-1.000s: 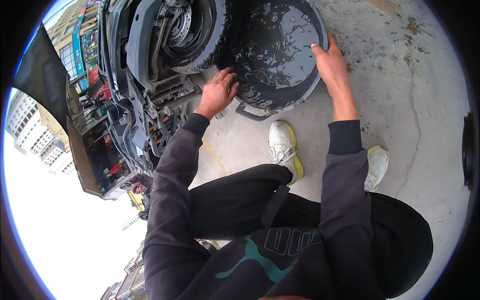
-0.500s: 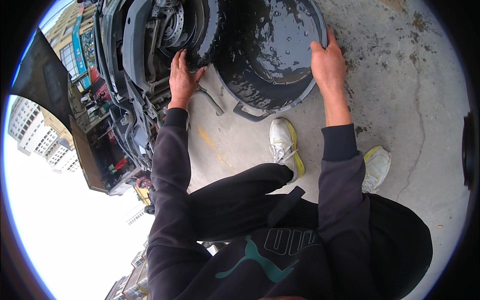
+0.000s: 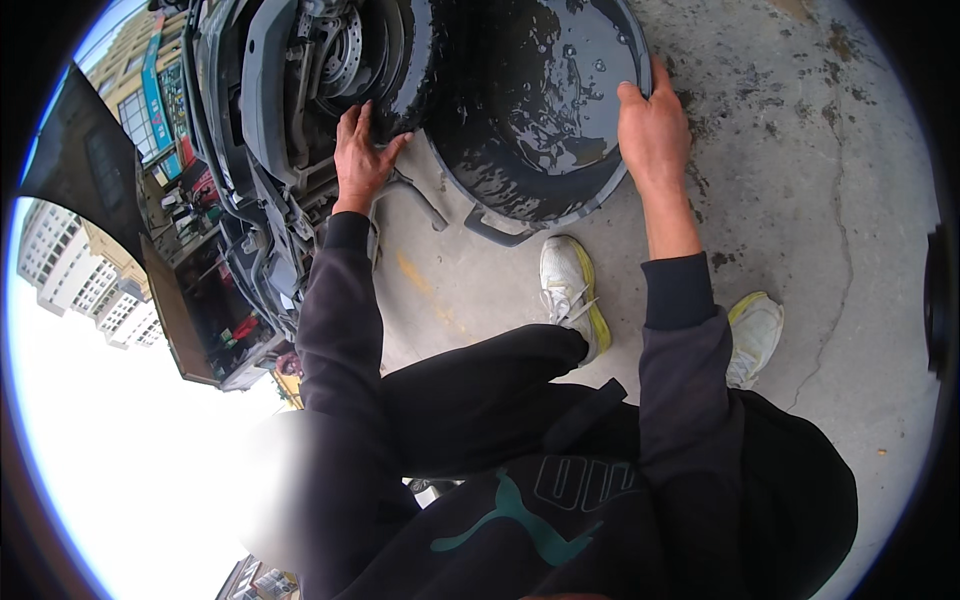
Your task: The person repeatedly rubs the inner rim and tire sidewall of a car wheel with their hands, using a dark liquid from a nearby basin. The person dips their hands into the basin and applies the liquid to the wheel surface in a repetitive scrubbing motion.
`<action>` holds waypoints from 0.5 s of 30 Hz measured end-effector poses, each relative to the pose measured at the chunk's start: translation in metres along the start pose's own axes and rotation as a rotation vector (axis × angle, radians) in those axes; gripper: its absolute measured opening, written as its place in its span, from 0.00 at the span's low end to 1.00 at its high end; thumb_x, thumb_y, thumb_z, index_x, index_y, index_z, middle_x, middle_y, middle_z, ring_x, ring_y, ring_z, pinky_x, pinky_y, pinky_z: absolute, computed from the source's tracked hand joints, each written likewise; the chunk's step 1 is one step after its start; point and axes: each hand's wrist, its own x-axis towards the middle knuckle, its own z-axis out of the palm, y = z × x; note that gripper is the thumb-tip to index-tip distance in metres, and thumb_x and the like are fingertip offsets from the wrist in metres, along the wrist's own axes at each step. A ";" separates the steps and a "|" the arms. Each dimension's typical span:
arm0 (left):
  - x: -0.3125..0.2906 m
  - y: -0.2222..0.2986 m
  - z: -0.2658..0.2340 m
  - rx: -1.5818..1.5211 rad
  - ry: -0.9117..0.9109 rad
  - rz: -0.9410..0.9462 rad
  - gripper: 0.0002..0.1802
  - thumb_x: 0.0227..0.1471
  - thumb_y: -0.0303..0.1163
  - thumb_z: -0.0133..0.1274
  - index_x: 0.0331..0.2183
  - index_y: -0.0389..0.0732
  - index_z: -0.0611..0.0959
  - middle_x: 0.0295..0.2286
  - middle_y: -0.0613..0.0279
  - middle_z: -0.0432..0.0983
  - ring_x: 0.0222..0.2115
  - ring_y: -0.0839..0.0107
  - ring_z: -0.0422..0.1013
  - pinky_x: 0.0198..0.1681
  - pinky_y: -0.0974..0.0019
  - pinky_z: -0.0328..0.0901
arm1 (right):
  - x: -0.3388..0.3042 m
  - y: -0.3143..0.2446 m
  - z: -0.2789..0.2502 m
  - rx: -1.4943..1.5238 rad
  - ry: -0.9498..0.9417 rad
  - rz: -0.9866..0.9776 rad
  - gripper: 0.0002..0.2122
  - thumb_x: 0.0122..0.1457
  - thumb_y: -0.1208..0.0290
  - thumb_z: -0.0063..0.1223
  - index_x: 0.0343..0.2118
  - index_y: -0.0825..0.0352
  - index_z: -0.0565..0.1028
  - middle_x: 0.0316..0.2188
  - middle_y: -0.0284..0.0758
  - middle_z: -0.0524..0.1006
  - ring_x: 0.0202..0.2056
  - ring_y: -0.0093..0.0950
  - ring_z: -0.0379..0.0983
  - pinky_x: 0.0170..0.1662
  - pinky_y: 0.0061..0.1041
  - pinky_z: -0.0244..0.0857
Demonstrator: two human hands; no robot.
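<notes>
My left hand [image 3: 366, 166] is spread on the near edge of a wet black tire [image 3: 416, 85], its thumb held apart from the fingers. The tire belongs to a wheel with a drilled metal brake disc [image 3: 343, 48], mounted on a scooter [image 3: 265, 85]. With fingers behind and thumb on top, my right hand [image 3: 654, 135] grips the right rim of a large black tub [image 3: 590, 203]. Dark, rippled water [image 3: 560, 95] lies in the tub, which touches or nearly touches the tire; the tire's far side leaves the picture.
A grey handle [image 3: 495, 228] juts from the tub's near side. A bent metal stand leg [image 3: 425, 203] sticks out by the scooter. My white shoes [image 3: 567, 280] stand on concrete [image 3: 790, 190] with wet splashes right of the tub. An open-lidded box [image 3: 190, 310] lies farther left.
The water's ripples and reflections have shifted inside the tub. Both hands stay on the tire and the rim, with only slight movement.
</notes>
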 end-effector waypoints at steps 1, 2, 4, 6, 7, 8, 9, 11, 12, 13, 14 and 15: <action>0.004 0.004 -0.002 0.014 0.008 0.022 0.47 0.45 0.56 0.70 0.57 0.32 0.77 0.51 0.43 0.71 0.52 0.46 0.69 0.56 0.52 0.67 | -0.001 -0.003 -0.002 0.014 -0.018 0.009 0.29 0.62 0.57 0.45 0.67 0.56 0.65 0.49 0.51 0.81 0.51 0.56 0.76 0.57 0.51 0.66; 0.007 0.009 -0.003 0.027 0.016 0.044 0.46 0.45 0.56 0.70 0.55 0.31 0.78 0.49 0.44 0.72 0.50 0.47 0.70 0.54 0.52 0.68 | -0.002 -0.009 -0.005 0.027 -0.036 0.020 0.29 0.62 0.57 0.45 0.67 0.56 0.65 0.49 0.51 0.81 0.52 0.56 0.76 0.57 0.50 0.66; 0.013 0.024 0.002 0.006 0.042 -0.003 0.46 0.45 0.57 0.70 0.53 0.29 0.79 0.46 0.45 0.73 0.48 0.48 0.71 0.52 0.53 0.68 | -0.001 -0.011 -0.008 0.031 -0.047 0.027 0.30 0.62 0.57 0.46 0.68 0.57 0.64 0.49 0.51 0.81 0.52 0.56 0.76 0.57 0.50 0.66; 0.027 0.042 0.006 0.039 0.110 -0.003 0.46 0.45 0.60 0.69 0.50 0.28 0.81 0.40 0.49 0.73 0.44 0.50 0.71 0.48 0.53 0.69 | 0.001 -0.009 -0.005 0.018 -0.042 0.027 0.31 0.62 0.57 0.46 0.69 0.57 0.63 0.49 0.51 0.81 0.51 0.56 0.76 0.57 0.51 0.66; 0.035 0.051 0.009 0.081 0.138 -0.030 0.48 0.44 0.63 0.68 0.49 0.27 0.81 0.38 0.48 0.73 0.42 0.50 0.71 0.46 0.53 0.70 | -0.001 -0.009 -0.005 0.014 -0.054 0.038 0.31 0.62 0.57 0.47 0.69 0.57 0.62 0.48 0.51 0.81 0.51 0.56 0.76 0.57 0.51 0.66; 0.046 0.063 0.011 0.094 0.164 -0.067 0.48 0.44 0.64 0.68 0.47 0.26 0.82 0.37 0.47 0.73 0.42 0.49 0.72 0.45 0.53 0.70 | -0.002 -0.012 -0.004 0.011 -0.058 0.046 0.31 0.62 0.57 0.47 0.69 0.58 0.62 0.48 0.51 0.81 0.51 0.55 0.76 0.57 0.52 0.66; 0.057 0.074 0.013 0.107 0.190 -0.105 0.48 0.44 0.66 0.67 0.44 0.26 0.82 0.36 0.46 0.73 0.41 0.48 0.72 0.44 0.52 0.70 | -0.004 -0.015 -0.004 0.007 -0.063 0.053 0.31 0.62 0.57 0.47 0.69 0.58 0.61 0.48 0.51 0.81 0.51 0.55 0.77 0.57 0.52 0.66; 0.083 0.090 0.017 0.122 0.203 -0.180 0.48 0.43 0.68 0.66 0.41 0.26 0.82 0.35 0.45 0.73 0.41 0.46 0.72 0.44 0.52 0.70 | -0.008 -0.015 0.001 -0.030 -0.036 0.065 0.32 0.63 0.56 0.47 0.70 0.58 0.60 0.48 0.50 0.82 0.51 0.54 0.77 0.56 0.53 0.66; 0.089 0.094 0.019 0.132 0.208 -0.221 0.48 0.43 0.69 0.66 0.39 0.26 0.82 0.34 0.45 0.73 0.41 0.45 0.72 0.44 0.52 0.70 | -0.008 -0.015 0.001 -0.033 -0.042 0.074 0.32 0.63 0.56 0.47 0.70 0.58 0.60 0.48 0.50 0.82 0.51 0.54 0.77 0.56 0.53 0.66; 0.093 0.095 0.020 0.142 0.221 -0.224 0.48 0.42 0.70 0.65 0.37 0.27 0.82 0.34 0.44 0.73 0.41 0.45 0.72 0.44 0.51 0.70 | -0.007 -0.017 0.001 -0.033 -0.042 0.081 0.32 0.63 0.56 0.47 0.70 0.58 0.60 0.48 0.50 0.82 0.51 0.54 0.77 0.56 0.53 0.66; 0.094 0.096 0.021 0.153 0.233 -0.230 0.48 0.42 0.71 0.65 0.36 0.27 0.81 0.34 0.44 0.73 0.41 0.44 0.72 0.44 0.51 0.70 | -0.006 -0.015 0.003 -0.028 -0.029 0.074 0.32 0.63 0.57 0.47 0.70 0.58 0.61 0.49 0.49 0.82 0.51 0.53 0.77 0.57 0.52 0.66; 0.094 0.096 0.021 0.164 0.246 -0.237 0.48 0.42 0.72 0.64 0.35 0.28 0.81 0.34 0.44 0.73 0.41 0.44 0.72 0.44 0.51 0.70 | -0.004 -0.014 0.003 -0.006 -0.031 0.069 0.32 0.62 0.57 0.46 0.70 0.58 0.61 0.49 0.49 0.81 0.51 0.53 0.77 0.57 0.52 0.66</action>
